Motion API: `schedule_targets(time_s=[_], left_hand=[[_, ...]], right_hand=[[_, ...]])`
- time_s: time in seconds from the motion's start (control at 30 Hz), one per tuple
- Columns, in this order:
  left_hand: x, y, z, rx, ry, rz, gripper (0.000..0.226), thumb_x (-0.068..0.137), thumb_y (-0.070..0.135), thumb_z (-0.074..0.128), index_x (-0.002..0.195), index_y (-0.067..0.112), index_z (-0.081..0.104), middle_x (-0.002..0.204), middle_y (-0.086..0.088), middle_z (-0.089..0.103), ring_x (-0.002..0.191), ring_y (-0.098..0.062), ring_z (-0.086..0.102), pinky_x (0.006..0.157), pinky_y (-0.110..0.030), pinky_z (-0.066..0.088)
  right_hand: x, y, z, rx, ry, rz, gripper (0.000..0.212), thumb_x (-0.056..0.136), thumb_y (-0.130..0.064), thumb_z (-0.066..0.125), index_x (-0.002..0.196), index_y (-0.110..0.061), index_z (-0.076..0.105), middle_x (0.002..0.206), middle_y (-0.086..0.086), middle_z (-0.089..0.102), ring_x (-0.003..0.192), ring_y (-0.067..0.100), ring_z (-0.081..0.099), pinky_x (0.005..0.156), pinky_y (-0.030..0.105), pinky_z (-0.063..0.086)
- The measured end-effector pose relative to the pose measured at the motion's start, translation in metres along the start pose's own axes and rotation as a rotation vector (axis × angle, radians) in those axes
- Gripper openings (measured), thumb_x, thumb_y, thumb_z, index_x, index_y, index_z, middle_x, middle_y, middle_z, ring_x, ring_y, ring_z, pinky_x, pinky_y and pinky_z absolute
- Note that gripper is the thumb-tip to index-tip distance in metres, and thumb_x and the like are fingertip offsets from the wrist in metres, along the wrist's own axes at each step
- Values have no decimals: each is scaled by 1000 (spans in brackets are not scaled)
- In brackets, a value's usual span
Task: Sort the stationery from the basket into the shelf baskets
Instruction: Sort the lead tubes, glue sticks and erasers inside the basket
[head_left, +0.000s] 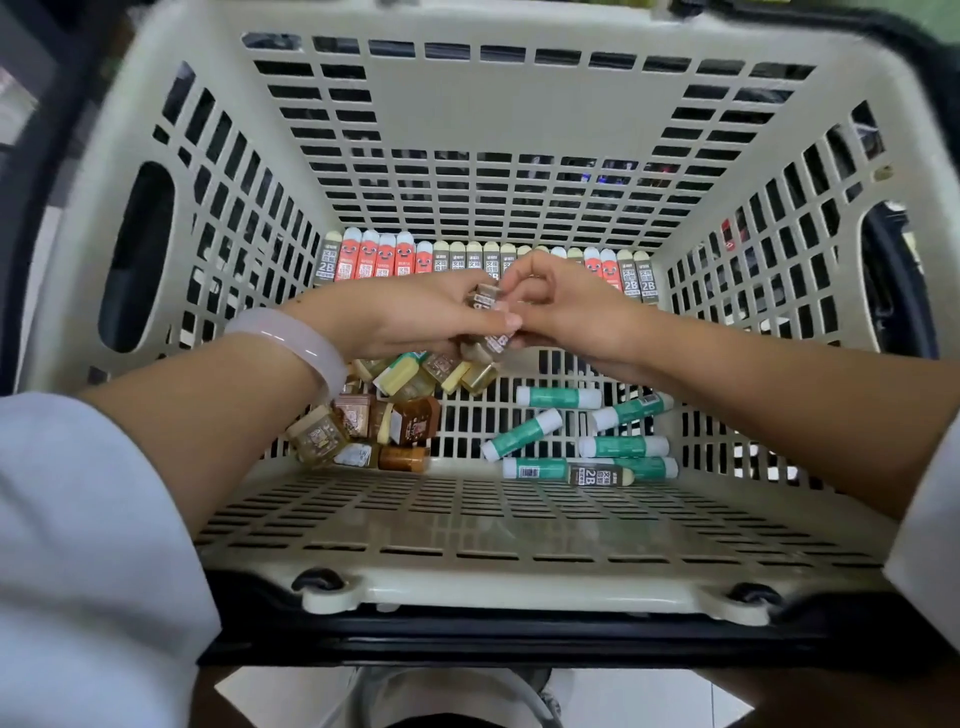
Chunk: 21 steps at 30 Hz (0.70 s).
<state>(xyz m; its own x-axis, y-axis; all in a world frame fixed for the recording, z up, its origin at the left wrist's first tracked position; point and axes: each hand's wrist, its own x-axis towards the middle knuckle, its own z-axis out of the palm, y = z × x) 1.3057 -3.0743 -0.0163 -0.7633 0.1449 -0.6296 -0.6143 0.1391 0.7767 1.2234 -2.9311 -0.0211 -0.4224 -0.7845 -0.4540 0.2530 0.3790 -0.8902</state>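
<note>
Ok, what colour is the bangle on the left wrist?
Pale translucent pink, almost white, the smooth bangle shows best in the head view.

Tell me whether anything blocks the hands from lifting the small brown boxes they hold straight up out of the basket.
Nothing visible does. The left hand and right hand hold the small brown boxes in mid-air above the basket floor, and the open top has no lid or bar across it. The shelf baskets are out of view.

A single wide-angle head camera looks steeply down and forward from close above into the beige slatted basket (467, 519), its near rim at the bottom and far wall at the top.
</note>
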Motion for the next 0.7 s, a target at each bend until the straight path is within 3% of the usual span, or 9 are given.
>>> schedule_targets(time_s=[0.07,0.17,0.27,0.33,0.4,0.47,0.5,0.6,0.7], left_hand=[[0,1,-1,-116,-6,-14,32,87,20,57,117,12,47,105,-14,65,90,-19,69,80,-28,56],[-2,2,-4,-129,10,-42,26,89,15,54,113,4,51,91,-15,66,69,-12,68,65,-21,57],[1,0,-9,-113,120,-68,29,88,11,57,116,6,52,97,-17,68,76,-16,68,70,-27,57],[3,-2,-14,-101,241,-82,42,84,11,61,124,5,48,99,-14,68,80,-17,70,67,-26,59],[5,-5,-16,-50,313,-80,54,82,10,63,132,5,43,102,-11,67,76,-13,70,61,-20,56],[6,-6,-17,-2,333,-78,59,81,11,66,134,6,42,113,-11,63,76,-13,70,59,-19,55],[6,-6,-18,9,329,-82,61,80,10,67,135,6,41,121,-12,59,79,-14,69,62,-21,56],[5,-5,-18,5,328,-93,66,80,8,69,138,6,38,136,-13,48,84,-19,69,69,-29,59],[4,-5,-19,-17,343,-102,66,80,6,68,139,4,36,133,-13,51,87,-21,69,68,-30,59]], right_hand=[[-1,-1,2,112,0,25,11,86,-2,58,90,-9,51,74,4,63,62,12,63,64,18,56],[-1,-3,2,85,32,16,5,91,-7,52,93,-12,52,79,6,65,68,11,65,69,18,56],[-1,-6,0,-206,109,-44,7,96,-13,46,102,-16,49,93,2,61,82,11,64,71,19,57],[-6,-4,-4,-563,116,-46,10,95,-17,48,103,-14,51,91,-4,57,79,11,62,65,20,56],[-16,3,-6,-979,-173,46,15,93,-21,49,103,-15,58,89,-9,58,78,10,60,68,20,52],[-26,21,-4,-1222,-514,157,19,91,-19,53,108,-14,59,89,-11,55,84,9,56,84,24,47],[-30,30,-1,-1334,-609,167,20,89,-17,55,109,-14,58,84,-10,51,84,10,53,86,27,46],[-34,47,4,-1582,-703,75,16,85,-17,59,100,-16,51,75,-5,41,79,17,47,69,28,40],[-30,50,2,-1664,-769,25,15,85,-18,58,86,-18,43,84,1,45,82,20,49,69,29,40]])
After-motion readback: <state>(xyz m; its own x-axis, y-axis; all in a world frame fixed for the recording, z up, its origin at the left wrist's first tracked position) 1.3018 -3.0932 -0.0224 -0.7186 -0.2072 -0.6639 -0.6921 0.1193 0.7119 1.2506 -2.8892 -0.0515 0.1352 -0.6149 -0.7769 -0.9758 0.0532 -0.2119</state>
